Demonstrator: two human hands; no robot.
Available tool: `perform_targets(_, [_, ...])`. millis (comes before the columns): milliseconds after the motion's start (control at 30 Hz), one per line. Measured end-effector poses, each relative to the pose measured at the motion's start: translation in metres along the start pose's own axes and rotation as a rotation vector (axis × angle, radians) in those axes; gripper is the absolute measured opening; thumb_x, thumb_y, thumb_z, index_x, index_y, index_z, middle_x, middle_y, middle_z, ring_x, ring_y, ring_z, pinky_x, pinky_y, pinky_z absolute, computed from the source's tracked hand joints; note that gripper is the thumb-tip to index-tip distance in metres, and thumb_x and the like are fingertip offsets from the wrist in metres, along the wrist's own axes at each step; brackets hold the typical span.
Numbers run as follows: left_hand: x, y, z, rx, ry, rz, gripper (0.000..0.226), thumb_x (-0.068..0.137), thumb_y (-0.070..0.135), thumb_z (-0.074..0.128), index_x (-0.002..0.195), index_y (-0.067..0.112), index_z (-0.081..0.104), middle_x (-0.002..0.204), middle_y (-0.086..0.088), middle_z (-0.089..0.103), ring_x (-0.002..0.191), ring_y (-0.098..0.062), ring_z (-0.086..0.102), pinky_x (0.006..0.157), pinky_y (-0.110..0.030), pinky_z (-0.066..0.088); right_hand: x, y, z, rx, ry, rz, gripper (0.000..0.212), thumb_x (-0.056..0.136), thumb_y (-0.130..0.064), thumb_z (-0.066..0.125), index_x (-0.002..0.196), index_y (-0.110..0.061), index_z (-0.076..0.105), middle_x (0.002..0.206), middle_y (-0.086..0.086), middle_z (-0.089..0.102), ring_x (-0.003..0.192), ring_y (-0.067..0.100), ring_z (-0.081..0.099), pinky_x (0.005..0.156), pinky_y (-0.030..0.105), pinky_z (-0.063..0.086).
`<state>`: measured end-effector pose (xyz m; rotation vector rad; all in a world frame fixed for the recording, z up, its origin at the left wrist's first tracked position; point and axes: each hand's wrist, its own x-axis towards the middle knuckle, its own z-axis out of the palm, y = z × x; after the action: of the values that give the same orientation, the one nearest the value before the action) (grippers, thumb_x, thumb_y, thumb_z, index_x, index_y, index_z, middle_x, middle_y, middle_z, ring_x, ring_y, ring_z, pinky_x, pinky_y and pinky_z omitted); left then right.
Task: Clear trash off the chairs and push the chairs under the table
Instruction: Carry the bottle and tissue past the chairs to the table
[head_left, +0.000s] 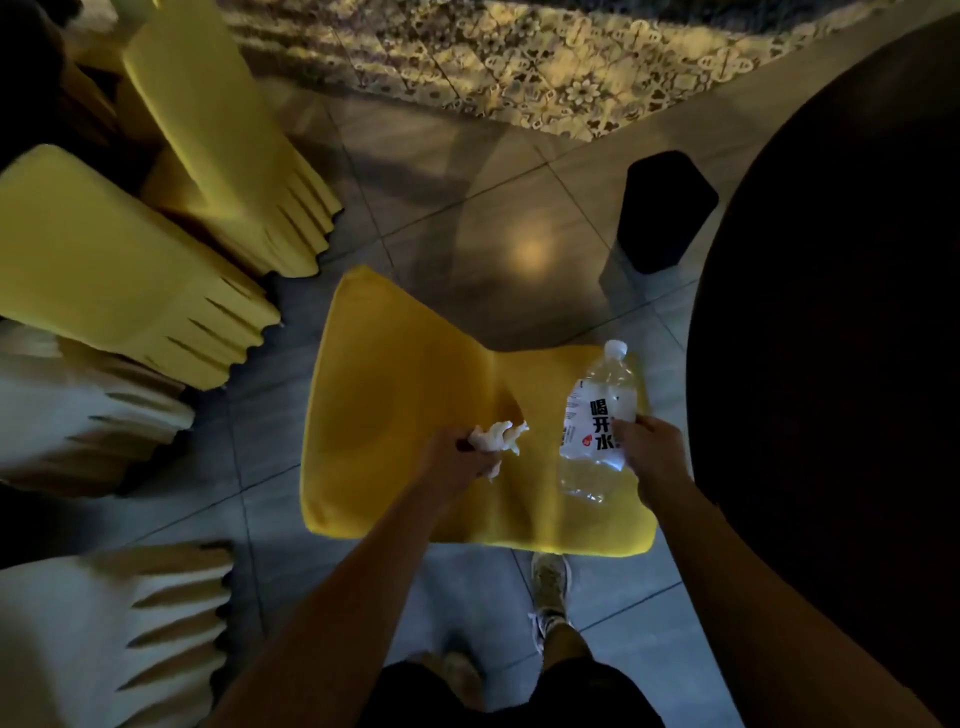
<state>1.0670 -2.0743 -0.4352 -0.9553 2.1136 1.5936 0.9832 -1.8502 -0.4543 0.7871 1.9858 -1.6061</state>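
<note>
Trash: crumpled tissue (500, 435) and water bottle (597, 415), both above seat of yellow-covered chair (405, 395). L hand (454, 460) pinches the tissue w/ curled fingers; R hand (652, 457) grips the bottle at label. Dark round surface (831, 312) is just right of chair.

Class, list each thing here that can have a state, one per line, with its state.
Left hand: grips the tissue.
Tissue: crumpled, held.
Right hand: holds the water bottle.
Water bottle: capped, tilted, held.
Yellow chair: beside the table, not pushed under.
</note>
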Motion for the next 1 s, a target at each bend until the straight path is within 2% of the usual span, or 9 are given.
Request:
perform_targets(133, [0.053, -0.017, 0.010, 0.121, 0.011, -0.035, 0.020, 0.078, 0.005, 0.082, 0.070, 0.019, 0.071, 0.056, 0.014, 0.066, 0.053, 0.006, 0.057, 0.058, -0.017, 0.045, 0.048, 0.008, 0.013, -0.041, -0.018, 0.042, 0.017, 0.087, -0.006, 0.064, 0.099, -0.007, 0.076, 0.094, 0.013, 0.076, 0.090, 0.031, 0.074, 0.088, 0.048, 0.060])
perform_targets(300, [0.120, -0.050, 0.030, 0.278, -0.017, -0.070, 0.018, 0.070, 0.015, 0.087, 0.067, 0.017, 0.069, 0.059, 0.005, 0.059, 0.059, -0.008, 0.052, 0.054, -0.024, 0.037, 0.109, 0.034, 0.039, -0.115, -0.021, 0.085, 0.031, 0.087, -0.014, 0.065, 0.116, -0.009, 0.073, 0.101, 0.009, 0.077, 0.095, 0.028, 0.073, 0.089, 0.049, 0.060])
perform_targets(400, [0.160, -0.073, 0.048, 0.375, -0.036, -0.091, 0.015, 0.072, 0.022, 0.088, 0.075, 0.015, 0.075, 0.066, 0.003, 0.068, 0.061, -0.004, 0.057, 0.047, -0.010, 0.034, 0.143, 0.053, 0.056, -0.125, -0.017, 0.106, 0.032, 0.093, -0.016, 0.065, 0.124, -0.010, 0.068, 0.108, 0.009, 0.075, 0.099, 0.028, 0.071, 0.089, 0.047, 0.059])
perform_targets(467, [0.189, -0.093, 0.062, 0.459, -0.079, -0.060, 0.025, 0.073, 0.027, 0.087, 0.090, 0.012, 0.079, 0.090, 0.000, 0.076, 0.083, -0.011, 0.069, 0.058, -0.008, 0.040, 0.167, 0.072, 0.066, -0.118, 0.004, 0.115, 0.032, 0.093, -0.017, 0.065, 0.125, -0.011, 0.068, 0.109, 0.008, 0.075, 0.099, 0.028, 0.071, 0.090, 0.049, 0.059])
perform_targets(567, [0.223, -0.115, 0.083, 0.580, -0.094, 0.010, 0.032, 0.074, 0.020, 0.086, 0.102, 0.006, 0.077, 0.116, -0.003, 0.067, 0.116, -0.019, 0.061, 0.080, -0.015, 0.035, 0.195, 0.096, 0.078, -0.124, 0.018, 0.121, 0.033, 0.094, -0.017, 0.065, 0.126, -0.010, 0.068, 0.109, 0.010, 0.075, 0.099, 0.028, 0.071, 0.090, 0.051, 0.059])
perform_targets(700, [0.254, -0.145, 0.101, 0.652, -0.153, 0.050, 0.035, 0.083, 0.027, 0.079, 0.113, 0.009, 0.074, 0.131, -0.001, 0.054, 0.130, -0.017, 0.046, 0.094, -0.017, 0.032, 0.220, 0.121, 0.090, -0.124, 0.032, 0.143, 0.034, 0.094, -0.018, 0.065, 0.127, -0.010, 0.068, 0.110, 0.009, 0.075, 0.100, 0.027, 0.071, 0.091, 0.050, 0.059])
perform_targets(833, [0.267, -0.157, 0.108, 0.648, -0.200, 0.096, 0.021, 0.089, 0.018, 0.072, 0.109, 0.010, 0.070, 0.126, -0.005, 0.067, 0.128, -0.018, 0.051, 0.096, -0.006, 0.024, 0.232, 0.131, 0.095, -0.136, 0.024, 0.164, 0.035, 0.095, -0.016, 0.065, 0.129, -0.009, 0.066, 0.112, 0.010, 0.075, 0.101, 0.027, 0.071, 0.090, 0.049, 0.059])
perform_targets(933, [0.271, -0.155, 0.110, 0.645, -0.162, 0.092, 0.026, 0.089, 0.024, 0.062, 0.100, 0.006, 0.077, 0.110, -0.007, 0.076, 0.114, -0.027, 0.062, 0.093, -0.022, 0.036, 0.236, 0.128, 0.095, -0.142, 0.020, 0.170, 0.037, 0.095, -0.016, 0.064, 0.131, -0.009, 0.065, 0.114, 0.010, 0.074, 0.102, 0.027, 0.070, 0.087, 0.043, 0.059])
perform_targets(1000, [0.273, -0.153, 0.109, 0.637, -0.133, 0.112, 0.034, 0.080, 0.026, 0.055, 0.083, 0.003, 0.080, 0.091, -0.012, 0.079, 0.092, -0.030, 0.071, 0.073, -0.028, 0.040, 0.237, 0.123, 0.092, -0.139, 0.018, 0.168, 0.036, 0.096, -0.015, 0.064, 0.131, -0.008, 0.064, 0.114, 0.010, 0.074, 0.101, 0.026, 0.070, 0.079, 0.037, 0.058])
